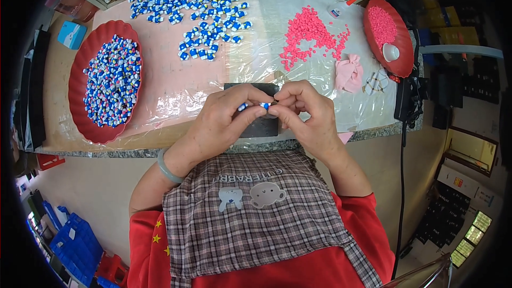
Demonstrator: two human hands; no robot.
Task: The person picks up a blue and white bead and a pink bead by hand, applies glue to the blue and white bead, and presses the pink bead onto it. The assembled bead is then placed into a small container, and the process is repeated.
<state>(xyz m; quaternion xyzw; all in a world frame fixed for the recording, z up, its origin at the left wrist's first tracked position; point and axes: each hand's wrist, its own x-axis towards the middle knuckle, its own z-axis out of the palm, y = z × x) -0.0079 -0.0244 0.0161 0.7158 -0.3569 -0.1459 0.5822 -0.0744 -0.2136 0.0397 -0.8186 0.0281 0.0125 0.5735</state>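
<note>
My left hand (226,117) and my right hand (309,120) meet in front of me, thumbs and forefingers pinched close together. Between the thumb tips sits a small blue and white piece (265,105), gripped from both sides. A second such piece (242,107) shows inside the curl of my left fingers. Whether my right fingertips also pinch something tiny is too small to tell. Beneath both hands lies a flat dark block (261,128) at the table's near edge.
A red scalloped tray (76,93) of finished-looking blue and white pieces stands left. Many blue and white pieces (205,0) spread at the back. Loose pink bits (306,29) lie right, near a pink cloth (349,73). Another red tray (406,56) holds pink bits and a white cup (391,52).
</note>
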